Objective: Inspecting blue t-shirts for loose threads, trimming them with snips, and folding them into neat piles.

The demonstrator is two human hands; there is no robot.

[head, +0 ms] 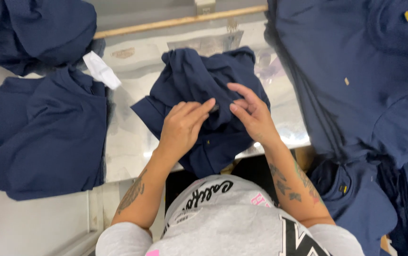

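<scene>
A crumpled navy blue garment [199, 80] lies on the shiny metal table [128, 132] in front of me. My left hand [182, 125] rests on its middle, fingers together and pinching a fold of the fabric. My right hand [251, 111] sits just to the right, fingers curled and pinching the same spot, where a small dark tag shows between the two hands. Part of the garment hangs over the table's near edge.
A folded stack of navy garments [47, 137] lies at the left, with a white tag [102, 70] above it. More navy fabric [38, 33] is heaped at the top left. A large pile of navy garments [365, 80] fills the right side. A wooden rail [180, 21] runs along the back.
</scene>
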